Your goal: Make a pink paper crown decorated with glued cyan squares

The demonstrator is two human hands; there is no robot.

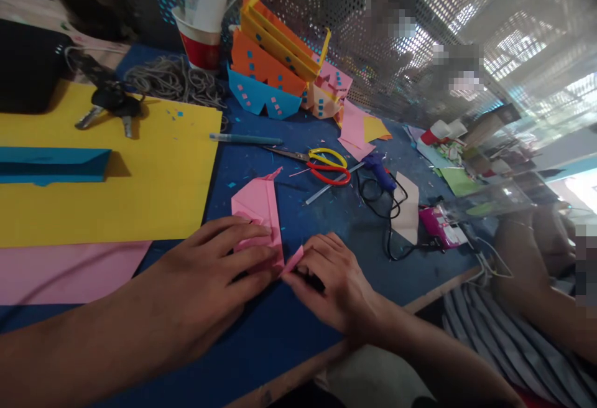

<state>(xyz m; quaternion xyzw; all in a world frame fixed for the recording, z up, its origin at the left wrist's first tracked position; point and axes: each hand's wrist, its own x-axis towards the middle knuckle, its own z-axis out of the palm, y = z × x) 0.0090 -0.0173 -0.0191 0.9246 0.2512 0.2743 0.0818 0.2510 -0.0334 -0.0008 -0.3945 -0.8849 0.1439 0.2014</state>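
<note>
A folded pink paper piece (pixel 259 208) lies on the blue table (pixel 280 327) in front of me. My left hand (pixel 212 271) rests flat on its near end, fingers stretched out and pressing it down. My right hand (pixel 333 280) pinches a small pink flap (pixel 293 260) at the piece's near right corner, fingers closed on it. The near end of the pink piece is hidden under my left fingers.
A large yellow sheet (pixel 107 171) with a blue folded strip (pixel 51 164) and keys (pixel 112 104) lies left, a pink sheet (pixel 65 271) below it. Scissors (pixel 321 165), a pen (pixel 245 139), a glue gun (pixel 380 171), paper models (pixel 275 66) and a cup (pixel 200 41) stand beyond. Another person's arm (pixel 527 271) is at right.
</note>
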